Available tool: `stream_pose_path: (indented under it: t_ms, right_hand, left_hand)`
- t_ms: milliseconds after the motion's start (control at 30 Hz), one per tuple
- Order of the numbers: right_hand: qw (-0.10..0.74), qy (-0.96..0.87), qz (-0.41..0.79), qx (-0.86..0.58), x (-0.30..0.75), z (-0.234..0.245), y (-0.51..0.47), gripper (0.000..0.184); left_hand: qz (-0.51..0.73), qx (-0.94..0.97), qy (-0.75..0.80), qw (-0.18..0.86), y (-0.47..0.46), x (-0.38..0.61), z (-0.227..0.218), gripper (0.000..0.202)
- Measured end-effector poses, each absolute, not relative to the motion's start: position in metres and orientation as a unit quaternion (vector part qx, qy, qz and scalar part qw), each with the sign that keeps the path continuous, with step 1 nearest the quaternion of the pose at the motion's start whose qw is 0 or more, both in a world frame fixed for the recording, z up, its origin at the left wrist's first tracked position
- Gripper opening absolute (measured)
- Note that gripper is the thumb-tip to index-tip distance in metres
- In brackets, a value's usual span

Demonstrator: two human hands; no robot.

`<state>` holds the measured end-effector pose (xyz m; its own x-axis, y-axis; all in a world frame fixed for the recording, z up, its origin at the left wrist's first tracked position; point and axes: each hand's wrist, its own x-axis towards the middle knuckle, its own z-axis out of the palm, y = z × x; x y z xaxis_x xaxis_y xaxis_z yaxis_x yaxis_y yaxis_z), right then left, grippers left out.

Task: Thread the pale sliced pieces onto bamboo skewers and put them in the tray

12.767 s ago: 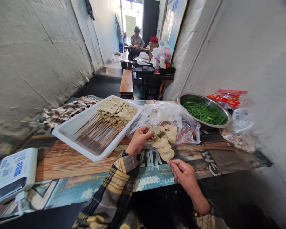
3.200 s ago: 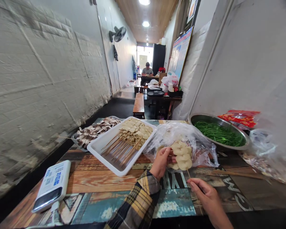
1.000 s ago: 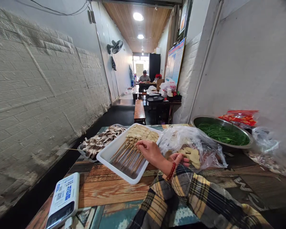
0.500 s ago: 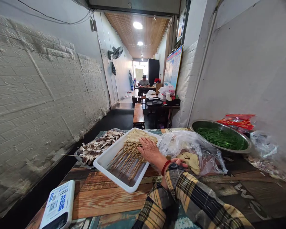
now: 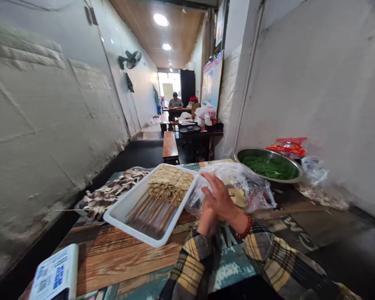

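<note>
My right hand (image 5: 222, 199), with a red bead bracelet at the wrist, has its fingers stretched out and shows nothing in its grasp. It crosses in front of my left hand (image 5: 207, 216), and the two seem to touch. The left fingers are mostly hidden. Behind both hands lies a clear plastic bag (image 5: 253, 183) with pale flat slices (image 5: 237, 197) at its opening. To the left is a white tray (image 5: 112, 216) of skewers (image 5: 153, 204). Their bare sticks point towards me, and pale slices overlap at the far end.
Sliced mushrooms (image 5: 112, 192) lie in a clear container left of the tray. A metal bowl (image 5: 295, 180) of green vegetables stands at the right, near a red package (image 5: 287, 146). A white box-shaped object (image 5: 54, 271) lies front left. A person (image 5: 175, 101) sits far back, beyond a bench (image 5: 170, 146).
My right hand has left the skewers in the tray and moved right, over my left hand. The left hand has come up from the slices by the bag. The view has turned right.
</note>
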<state>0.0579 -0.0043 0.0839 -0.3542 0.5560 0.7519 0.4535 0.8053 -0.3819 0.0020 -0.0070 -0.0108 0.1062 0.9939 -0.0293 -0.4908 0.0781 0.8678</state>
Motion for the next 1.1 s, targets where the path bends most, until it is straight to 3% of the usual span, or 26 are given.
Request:
stream_pose_path:
  t_ms: [233, 500, 900, 1100]
  right_hand:
    - [0.522, -0.691, 0.050, -0.498, 0.193, 0.033, 0.000, 0.033]
    - [0.437, -0.683, -0.005, -0.585, 0.289, -0.028, -0.015, 0.031]
    - [0.283, -0.784, -0.070, -0.548, 0.285, -0.024, -0.018, 0.023]
    - [0.266, -0.789, -0.084, -0.548, 0.306, -0.022, -0.022, 0.021]
  left_hand:
    - [0.592, 0.326, 0.344, 0.652, -0.008, -0.007, 0.009, 0.043]
    - [0.587, 0.346, 0.362, 0.637, -0.009, -0.010, 0.016, 0.041]
    - [0.554, 0.402, 0.399, 0.611, -0.008, -0.005, 0.019, 0.046]
    - [0.539, 0.421, 0.411, 0.602, -0.002, -0.008, 0.014, 0.048]
